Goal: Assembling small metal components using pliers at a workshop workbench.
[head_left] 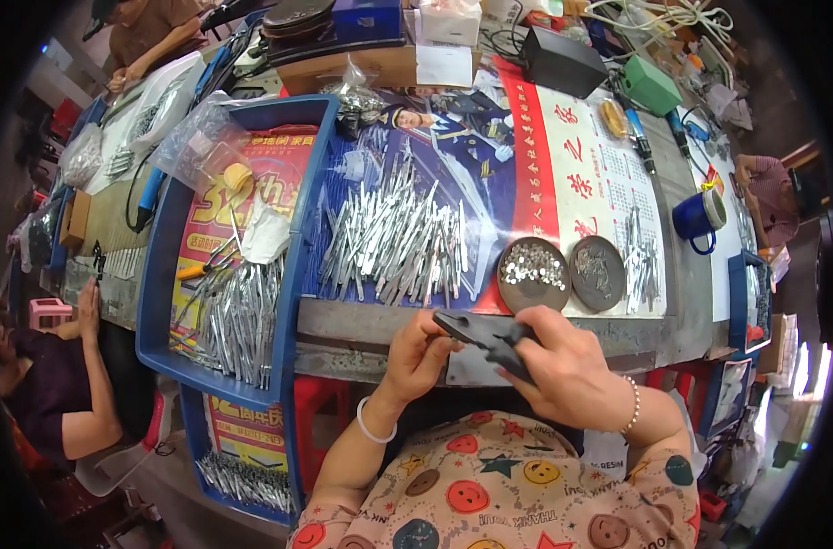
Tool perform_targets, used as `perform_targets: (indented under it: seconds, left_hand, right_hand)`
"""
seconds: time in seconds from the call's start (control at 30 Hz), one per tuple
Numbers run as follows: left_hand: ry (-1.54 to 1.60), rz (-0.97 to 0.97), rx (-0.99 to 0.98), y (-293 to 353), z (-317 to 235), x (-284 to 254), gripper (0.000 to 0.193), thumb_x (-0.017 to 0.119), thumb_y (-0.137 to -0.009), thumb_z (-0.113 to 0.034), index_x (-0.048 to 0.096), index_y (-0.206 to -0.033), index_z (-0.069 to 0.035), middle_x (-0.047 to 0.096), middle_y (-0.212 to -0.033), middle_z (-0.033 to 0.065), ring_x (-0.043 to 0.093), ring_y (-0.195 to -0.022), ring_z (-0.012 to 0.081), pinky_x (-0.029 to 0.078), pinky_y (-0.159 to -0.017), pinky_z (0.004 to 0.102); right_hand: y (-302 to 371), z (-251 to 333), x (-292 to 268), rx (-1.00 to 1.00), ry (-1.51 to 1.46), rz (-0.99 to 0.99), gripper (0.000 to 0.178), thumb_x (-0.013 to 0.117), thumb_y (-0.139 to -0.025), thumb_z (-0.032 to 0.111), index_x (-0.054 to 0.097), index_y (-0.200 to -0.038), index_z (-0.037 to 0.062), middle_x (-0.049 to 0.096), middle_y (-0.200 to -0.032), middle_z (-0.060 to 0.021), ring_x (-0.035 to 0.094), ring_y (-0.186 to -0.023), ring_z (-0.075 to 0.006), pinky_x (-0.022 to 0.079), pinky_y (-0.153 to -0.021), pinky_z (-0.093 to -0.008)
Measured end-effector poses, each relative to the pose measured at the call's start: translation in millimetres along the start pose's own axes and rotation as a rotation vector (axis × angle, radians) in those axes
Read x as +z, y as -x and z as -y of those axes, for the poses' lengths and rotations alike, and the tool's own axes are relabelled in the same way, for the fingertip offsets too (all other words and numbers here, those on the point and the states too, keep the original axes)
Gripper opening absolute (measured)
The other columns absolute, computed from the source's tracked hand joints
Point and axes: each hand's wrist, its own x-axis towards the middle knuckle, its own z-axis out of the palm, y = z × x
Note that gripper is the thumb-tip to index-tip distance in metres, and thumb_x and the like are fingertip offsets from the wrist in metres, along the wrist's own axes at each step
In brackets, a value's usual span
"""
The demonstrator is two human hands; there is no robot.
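In front of my body, my right hand (563, 366) is wrapped round the handles of black pliers (480, 331). My left hand (414, 352) is at the jaw end, thumb and fingers pinched together; whatever sits between them is too small or hidden to make out. Beyond my hands lies a heap of thin silver metal strips (398, 238). Just past my right hand are a round dark dish (526, 299) of small silver discs and a second dark dish (585, 295) with tiny pieces. More strips (643, 261) lie to the right of the dishes.
On the left, a blue tray (310, 220) holds metal strips, orange-handled pliers (194, 272) and a plastic bag. Another blue tray (197, 448) is below it. A blue mug (693, 218) stands right. A black box (563, 62) is at the back. People sit left, far left and right.
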Motion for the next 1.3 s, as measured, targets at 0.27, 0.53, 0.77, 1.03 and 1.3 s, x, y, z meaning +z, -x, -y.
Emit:
perform_targets:
  seconds: [0.27,0.53,0.77,1.03,1.3]
  left_hand:
    - [-0.243,0.044,0.086,2,-17,-3,0.011,0.057,-0.098,-0.011,0.053,-0.102,-0.002,0.061,-0.090,0.0082,0.056,-0.074,0.0124,0.046,-0.069,0.0247]
    - [0.108,-0.036,-0.032,7,-11,2,0.012,0.057,-0.099,-0.012,0.051,-0.101,-0.002,0.058,-0.088,0.0074,0.056,-0.074,0.0114,0.047,-0.069,0.0239]
    - [0.535,-0.094,-0.474,48,-52,24,0.014,0.056,-0.100,-0.018,0.052,-0.099,-0.005,0.061,-0.087,0.0102,0.056,-0.066,0.0142,0.047,-0.061,0.0249]
    - [0.569,-0.165,-0.832,86,-41,50,0.013,0.053,-0.101,-0.018,0.053,-0.099,-0.005,0.060,-0.084,0.0066,0.052,-0.056,0.0105,0.040,-0.050,0.0205]
    - [0.437,-0.153,-0.886,105,-30,74,0.012,0.055,-0.101,-0.017,0.053,-0.099,-0.005,0.061,-0.082,0.0050,0.052,-0.056,0.0095,0.039,-0.049,0.0205]
  right_hand:
    - [12,10,-1,0.057,-0.073,0.004,0.024,0.079,-0.073,0.013,0.060,-0.080,-0.0004,0.056,-0.105,-0.0173,0.062,-0.080,-0.0311,0.051,-0.064,-0.0379]
    - [28,4,-1,0.145,-0.150,0.074,0.022,0.074,-0.078,0.017,0.061,-0.086,0.0010,0.052,-0.103,-0.0172,0.059,-0.089,-0.0321,0.050,-0.066,-0.0412]
    - [100,6,27,0.193,-0.243,0.124,0.033,0.081,-0.070,0.028,0.070,-0.088,0.0035,0.054,-0.107,-0.0172,0.058,-0.092,-0.0317,0.050,-0.072,-0.0389]
    - [151,0,64,0.194,-0.268,0.178,0.044,0.081,-0.069,0.034,0.071,-0.100,0.0059,0.050,-0.110,-0.0160,0.052,-0.092,-0.0297,0.048,-0.076,-0.0375]
    - [188,-12,77,0.207,-0.220,0.184,0.046,0.081,-0.068,0.035,0.069,-0.103,0.0082,0.048,-0.113,-0.0133,0.048,-0.096,-0.0269,0.047,-0.078,-0.0365]
